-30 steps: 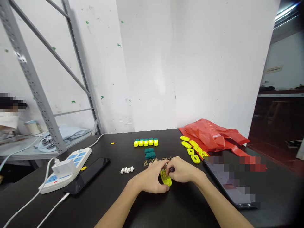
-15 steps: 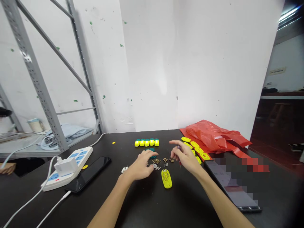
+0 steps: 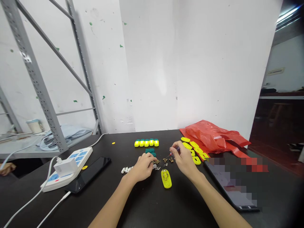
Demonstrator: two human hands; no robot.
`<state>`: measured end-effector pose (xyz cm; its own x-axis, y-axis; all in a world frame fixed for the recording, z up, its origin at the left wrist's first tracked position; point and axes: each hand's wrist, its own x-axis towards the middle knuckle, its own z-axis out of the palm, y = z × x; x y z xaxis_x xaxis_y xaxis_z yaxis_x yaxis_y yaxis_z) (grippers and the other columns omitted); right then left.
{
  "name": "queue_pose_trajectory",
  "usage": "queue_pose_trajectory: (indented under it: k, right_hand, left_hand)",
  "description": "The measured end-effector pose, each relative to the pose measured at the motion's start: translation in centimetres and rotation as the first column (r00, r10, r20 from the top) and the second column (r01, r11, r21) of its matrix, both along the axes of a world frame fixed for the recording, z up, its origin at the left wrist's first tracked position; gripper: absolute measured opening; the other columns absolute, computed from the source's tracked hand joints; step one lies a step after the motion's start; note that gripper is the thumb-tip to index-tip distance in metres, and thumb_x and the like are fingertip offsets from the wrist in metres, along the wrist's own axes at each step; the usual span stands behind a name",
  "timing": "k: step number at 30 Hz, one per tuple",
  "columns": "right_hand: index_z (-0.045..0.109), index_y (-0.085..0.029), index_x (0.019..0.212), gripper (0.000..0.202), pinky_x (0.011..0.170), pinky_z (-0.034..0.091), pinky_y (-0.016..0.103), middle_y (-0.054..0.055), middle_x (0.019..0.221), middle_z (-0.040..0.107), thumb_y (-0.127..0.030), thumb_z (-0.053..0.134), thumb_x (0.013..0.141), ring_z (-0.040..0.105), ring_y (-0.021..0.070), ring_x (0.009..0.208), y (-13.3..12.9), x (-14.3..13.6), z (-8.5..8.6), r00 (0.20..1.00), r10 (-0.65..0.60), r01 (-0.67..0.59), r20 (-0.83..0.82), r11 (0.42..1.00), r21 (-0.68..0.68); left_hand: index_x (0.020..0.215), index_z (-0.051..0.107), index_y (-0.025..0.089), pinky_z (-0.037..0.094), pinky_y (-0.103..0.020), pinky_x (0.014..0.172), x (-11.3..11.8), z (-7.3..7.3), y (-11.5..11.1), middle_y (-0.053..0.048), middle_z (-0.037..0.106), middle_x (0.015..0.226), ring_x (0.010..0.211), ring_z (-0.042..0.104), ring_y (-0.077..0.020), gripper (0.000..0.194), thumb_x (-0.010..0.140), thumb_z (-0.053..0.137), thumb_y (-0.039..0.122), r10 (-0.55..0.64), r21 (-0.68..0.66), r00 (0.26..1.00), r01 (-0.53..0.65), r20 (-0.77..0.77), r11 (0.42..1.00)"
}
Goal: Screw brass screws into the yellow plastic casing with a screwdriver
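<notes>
My right hand (image 3: 181, 156) is closed around a small screwdriver (image 3: 175, 150) with a dark purplish handle, its thin shaft slanting down to the left. My left hand (image 3: 143, 165) has its fingers bent together over the small parts; what they pinch is hidden. Beside its fingertips lie brass-coloured pieces (image 3: 157, 161) and small silvery pieces (image 3: 155, 167). More small brass pieces (image 3: 165, 160) lie between the hands. A yellow plastic shell (image 3: 166, 180) with metal parts inside lies between my wrists. Green plastic pieces (image 3: 150, 150) lie just beyond my left hand, and white pieces (image 3: 125, 170) to its left.
Several yellow-and-green units (image 3: 146, 142) stand in a row at the back. Yellow shells (image 3: 196, 160) lie at the right by a red plastic bag (image 3: 209, 136). A large phone (image 3: 232, 186) lies right; a black phone (image 3: 91, 172) and power strip (image 3: 83, 156) lie left.
My right hand has turned its grip, and the screwdriver now points down to the left. My left fingers have closed and lowered over the small parts.
</notes>
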<state>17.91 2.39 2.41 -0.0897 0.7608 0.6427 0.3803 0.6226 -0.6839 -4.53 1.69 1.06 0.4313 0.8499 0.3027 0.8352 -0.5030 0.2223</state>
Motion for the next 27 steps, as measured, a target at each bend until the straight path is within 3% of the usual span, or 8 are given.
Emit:
queue_pose_trajectory:
  k: [9, 15, 21, 27]
  right_hand:
    - [0.052, -0.021, 0.091, 0.016, 0.060, 0.041, 0.025, 0.000, 0.071, 0.058, -0.032, 0.041, 0.095, 0.054, 0.0149, 0.063, -0.69, -0.61, -0.33, 0.983, 0.154, -0.149, 0.099, 0.987, -0.056]
    - [0.052, -0.021, 0.090, 0.015, 0.062, 0.040, 0.025, -0.001, 0.073, 0.058, -0.031, 0.041, 0.096, 0.053, 0.0144, 0.065, -0.37, -1.04, -1.02, 0.981, 0.164, -0.161, 0.102, 0.986, -0.031]
    - [0.052, -0.021, 0.092, 0.017, 0.060, 0.040, 0.025, 0.000, 0.071, 0.059, -0.032, 0.041, 0.096, 0.054, 0.0148, 0.062, -0.54, -0.85, -0.74, 0.984, 0.144, -0.142, 0.107, 0.989, -0.033]
    - [0.050, -0.021, 0.088, 0.017, 0.063, 0.042, 0.027, 0.003, 0.077, 0.065, -0.034, 0.041, 0.095, 0.060, 0.0175, 0.067, 0.09, -0.41, -0.83, 0.999, 0.001, -0.001, 0.032, 1.000, 0.007]
  left_hand:
    - [0.121, 0.062, 0.028, 0.042, -0.040, 0.086, 0.37, -0.67, 0.21, -0.007, 0.057, 0.114, 0.100, 0.050, -0.0243, 0.043, 0.091, 0.035, 0.013, 0.056, 0.011, 0.997, -0.055, -0.046, 0.998]
    - [0.126, 0.060, 0.032, 0.041, -0.041, 0.088, 0.56, -0.95, 0.31, -0.008, 0.053, 0.118, 0.103, 0.048, -0.0256, 0.048, 0.089, 0.036, 0.011, 0.051, 0.010, 0.996, -0.050, -0.067, 0.999]
    - [0.125, 0.060, 0.032, 0.041, -0.041, 0.089, 0.77, -0.78, 0.07, -0.007, 0.053, 0.119, 0.104, 0.047, -0.0257, 0.047, 0.090, 0.036, 0.012, 0.060, -0.003, 0.996, -0.060, -0.064, 0.998]
    - [0.122, 0.060, 0.030, 0.041, -0.041, 0.085, 0.87, -0.87, 0.05, -0.008, 0.054, 0.118, 0.103, 0.048, -0.0268, 0.043, 0.091, 0.036, 0.014, 0.042, 0.008, 0.997, -0.042, -0.067, 0.999]
